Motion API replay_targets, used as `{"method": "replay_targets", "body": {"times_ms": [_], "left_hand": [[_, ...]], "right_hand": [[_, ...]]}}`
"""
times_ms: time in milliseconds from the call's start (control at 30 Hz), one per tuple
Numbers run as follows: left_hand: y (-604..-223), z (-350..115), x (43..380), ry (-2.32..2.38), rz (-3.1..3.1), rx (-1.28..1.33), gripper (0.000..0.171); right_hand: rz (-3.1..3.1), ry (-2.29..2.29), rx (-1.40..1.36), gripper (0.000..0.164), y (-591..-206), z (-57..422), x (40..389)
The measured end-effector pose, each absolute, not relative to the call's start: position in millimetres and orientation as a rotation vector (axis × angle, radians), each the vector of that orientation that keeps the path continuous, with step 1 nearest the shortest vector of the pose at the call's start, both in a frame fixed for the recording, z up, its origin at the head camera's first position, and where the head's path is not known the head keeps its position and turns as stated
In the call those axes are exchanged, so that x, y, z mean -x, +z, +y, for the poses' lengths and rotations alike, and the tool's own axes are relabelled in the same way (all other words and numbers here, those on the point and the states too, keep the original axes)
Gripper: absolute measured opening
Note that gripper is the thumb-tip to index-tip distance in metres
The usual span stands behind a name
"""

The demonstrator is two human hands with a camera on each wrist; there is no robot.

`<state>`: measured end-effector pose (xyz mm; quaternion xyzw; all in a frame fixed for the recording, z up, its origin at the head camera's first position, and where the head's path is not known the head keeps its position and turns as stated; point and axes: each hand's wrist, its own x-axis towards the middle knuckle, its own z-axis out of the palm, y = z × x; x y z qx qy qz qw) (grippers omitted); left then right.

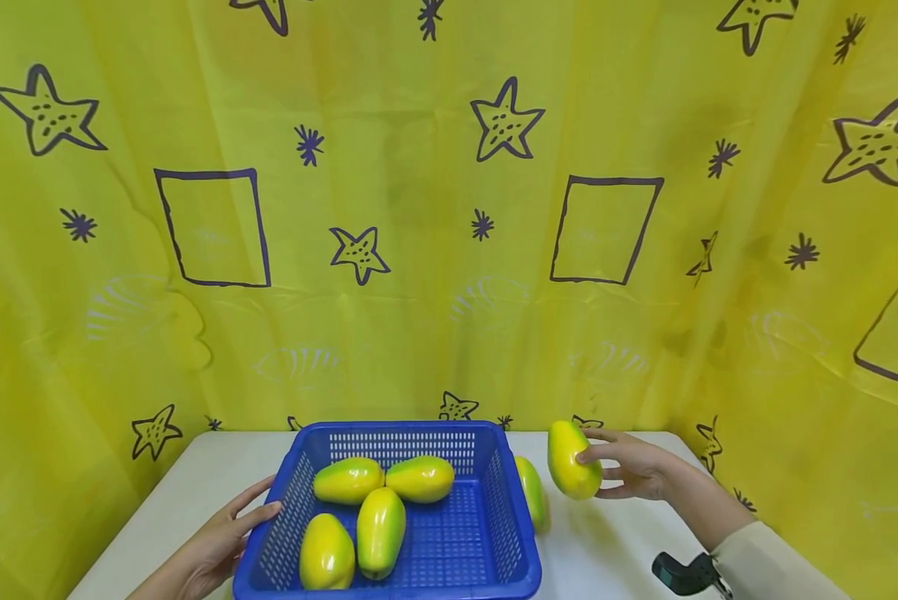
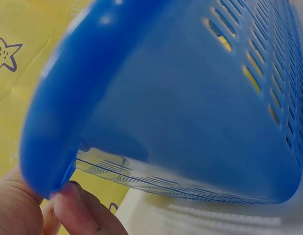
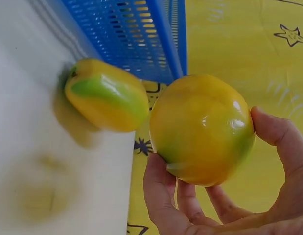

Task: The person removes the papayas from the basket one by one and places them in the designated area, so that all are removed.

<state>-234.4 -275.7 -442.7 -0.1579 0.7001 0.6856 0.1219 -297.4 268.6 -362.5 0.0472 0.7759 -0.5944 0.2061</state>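
My right hand (image 1: 636, 468) holds a yellow-green mango (image 1: 571, 460) up in the air, to the right of a blue plastic basket (image 1: 525, 533). In the right wrist view, the thumb and fingertips press on opposite sides of the same mango (image 3: 202, 129). A second mango (image 1: 533, 495) lies on the table, close against the basket's right wall and partly hidden by it. Several more mangoes (image 1: 381, 533) lie inside the basket, mostly toward its left and back. My left hand (image 1: 219, 537) grips the basket's left rim (image 2: 48, 142), fingertips tucked at the lip.
Under the basket is a white table (image 1: 606, 550). A yellow curtain (image 1: 418, 333) with drawn stars and squares hangs behind and at both sides. A dark device (image 1: 687, 573) shows by the right sleeve.
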Motion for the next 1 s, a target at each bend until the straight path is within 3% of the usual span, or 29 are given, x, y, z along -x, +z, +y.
{"method": "replay_targets", "body": {"times_ms": [1000], "left_hand": [[-443, -275, 234, 2.038, 2.0, 0.447, 0.082]], "right_hand": [[2.048, -1.646, -0.308, 0.079, -419, 301, 318]]}}
